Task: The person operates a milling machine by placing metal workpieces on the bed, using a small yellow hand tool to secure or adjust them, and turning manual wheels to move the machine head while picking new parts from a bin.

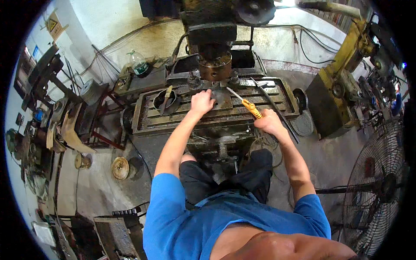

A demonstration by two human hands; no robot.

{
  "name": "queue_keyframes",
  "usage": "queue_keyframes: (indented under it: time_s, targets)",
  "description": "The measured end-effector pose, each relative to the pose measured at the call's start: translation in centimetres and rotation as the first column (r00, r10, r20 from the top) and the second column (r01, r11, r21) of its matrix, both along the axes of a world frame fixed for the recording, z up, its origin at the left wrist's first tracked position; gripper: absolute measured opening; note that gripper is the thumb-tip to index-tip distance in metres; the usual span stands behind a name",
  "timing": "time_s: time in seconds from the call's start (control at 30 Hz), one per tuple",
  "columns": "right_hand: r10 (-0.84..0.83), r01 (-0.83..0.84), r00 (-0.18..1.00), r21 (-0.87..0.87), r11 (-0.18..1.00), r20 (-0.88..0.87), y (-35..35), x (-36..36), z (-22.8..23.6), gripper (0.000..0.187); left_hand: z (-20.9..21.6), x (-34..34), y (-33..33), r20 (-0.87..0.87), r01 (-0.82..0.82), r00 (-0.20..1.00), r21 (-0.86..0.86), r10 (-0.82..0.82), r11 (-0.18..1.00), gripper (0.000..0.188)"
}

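Note:
My right hand is closed around the handle of a yellow air blow gun. Its thin metal nozzle slants up and left over the slotted table of a milling machine, toward the area under the cutter head. My left hand rests at the middle of that table, below the cutter head, with its fingers curled in. What it grips, if anything, is hidden. Just right of it lies a flat metal block. Farther left on the table, a brush leans in a dark round container.
A long dark bar lies across the table's right side and juts past its front edge. A large fan stands at the right. A clear plastic bottle is behind left, and a round tub sits on the floor.

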State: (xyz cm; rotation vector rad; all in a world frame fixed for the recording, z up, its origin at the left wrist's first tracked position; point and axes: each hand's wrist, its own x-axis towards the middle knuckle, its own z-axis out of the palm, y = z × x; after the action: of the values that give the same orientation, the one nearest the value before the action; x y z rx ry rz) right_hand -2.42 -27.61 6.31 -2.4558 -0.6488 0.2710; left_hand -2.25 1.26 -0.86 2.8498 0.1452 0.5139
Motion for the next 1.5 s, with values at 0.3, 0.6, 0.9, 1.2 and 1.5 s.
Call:
queue_keyframes:
  time_s: [0.3, 0.6, 0.9, 1.2, 1.5]
  targets:
    - [0.154, -0.149, 0.987, 0.557, 0.817, 0.037, -1.4, 3.7, -6.0, 0.022, 0.4, 0.6, 0.3, -0.019, 0.101, 0.995, 0.023, -0.1, 0.995, 0.024]
    - [0.22, -0.099, 0.965, 0.577, 0.811, -0.144, -2.5, 2.2, -6.7, 0.016, -0.6, 1.9, -0.6, 0.034, 0.099, 0.995, -0.039, -0.098, 0.994, 0.023]
    - [-0.211, 0.211, 0.977, 0.035, 0.977, 0.007, -2.4, 2.1, -16.0, 0.027, -0.5, 3.5, -1.6, 0.029, 0.073, 0.997, -0.045, -0.072, 0.996, 0.024]
    - [-0.104, 0.073, 0.984, 0.206, 0.976, 0.144, -5.6, -0.1, -11.7, 0.031, -1.3, 3.7, -1.8, 0.143, 0.024, 0.99, -0.083, -0.012, 0.996, 0.021]
    - [-0.074, 0.055, 0.996, 0.28, 0.958, 0.055, -7.9, -0.4, -4.5, 0.029, -1.4, 4.1, -0.7, 0.222, 0.147, 0.967, -0.069, -0.128, 0.987, 0.02]
